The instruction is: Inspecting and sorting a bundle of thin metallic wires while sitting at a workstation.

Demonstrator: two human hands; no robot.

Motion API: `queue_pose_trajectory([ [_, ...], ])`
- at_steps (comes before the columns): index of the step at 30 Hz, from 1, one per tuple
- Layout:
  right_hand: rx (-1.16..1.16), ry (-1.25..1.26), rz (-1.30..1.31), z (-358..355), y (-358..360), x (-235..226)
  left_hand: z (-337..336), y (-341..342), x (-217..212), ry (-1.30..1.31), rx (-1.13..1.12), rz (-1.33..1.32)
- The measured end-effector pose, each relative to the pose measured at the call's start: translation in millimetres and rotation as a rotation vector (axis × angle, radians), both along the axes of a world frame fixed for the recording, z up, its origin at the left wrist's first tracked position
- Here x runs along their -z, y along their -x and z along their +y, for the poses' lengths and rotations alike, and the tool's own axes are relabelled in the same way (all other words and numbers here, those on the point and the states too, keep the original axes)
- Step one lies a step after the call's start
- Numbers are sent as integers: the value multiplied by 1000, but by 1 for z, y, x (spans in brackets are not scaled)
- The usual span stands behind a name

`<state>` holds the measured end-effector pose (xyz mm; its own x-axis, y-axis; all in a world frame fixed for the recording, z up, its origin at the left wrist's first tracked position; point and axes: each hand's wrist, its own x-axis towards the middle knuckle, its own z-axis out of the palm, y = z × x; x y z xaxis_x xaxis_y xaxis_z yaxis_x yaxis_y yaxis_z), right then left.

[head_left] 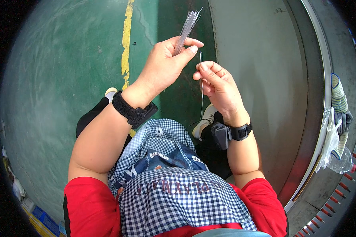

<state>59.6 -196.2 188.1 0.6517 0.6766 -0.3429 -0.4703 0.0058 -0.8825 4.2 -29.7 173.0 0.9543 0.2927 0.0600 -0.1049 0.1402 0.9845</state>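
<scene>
My left hand (168,61) is closed round a bundle of thin metal wires (188,25), whose ends fan out above the fist. Just right of it and slightly lower, my right hand (217,83) pinches a couple of thin wires (202,93) between thumb and fingertips. These hang nearly upright, their tops sticking up above the pinch and their lower part running down past the palm. The two hands are close together but apart. Black straps circle both wrists, and a dark box-shaped device sits on the right one.
Below my hands lies a green floor (79,59) with a worn yellow line (126,43). A grey panel (261,79) with a metal edge stands at right. Beyond it are striped gloves (339,96), a clear plastic bottle (341,161) and a row of reddish pegs (340,193).
</scene>
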Motion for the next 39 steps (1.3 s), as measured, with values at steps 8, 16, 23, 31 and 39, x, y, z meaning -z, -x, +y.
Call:
queue_pose_trajectory([
  [8,-6,-54,84,-1,-1,0,-2,3,-2,195,137,114],
  [16,-3,-25,81,-1,0,-2,-1,4,-6,26,65,42],
  [23,-7,-22,72,-2,-1,-2,-2,3,-5,55,50,67],
  [31,-4,-32,89,-2,-1,-1,-2,2,-3,123,145,97],
  [39,-65,-26,26,-1,-1,2,-1,1,-6,214,140,132],
])
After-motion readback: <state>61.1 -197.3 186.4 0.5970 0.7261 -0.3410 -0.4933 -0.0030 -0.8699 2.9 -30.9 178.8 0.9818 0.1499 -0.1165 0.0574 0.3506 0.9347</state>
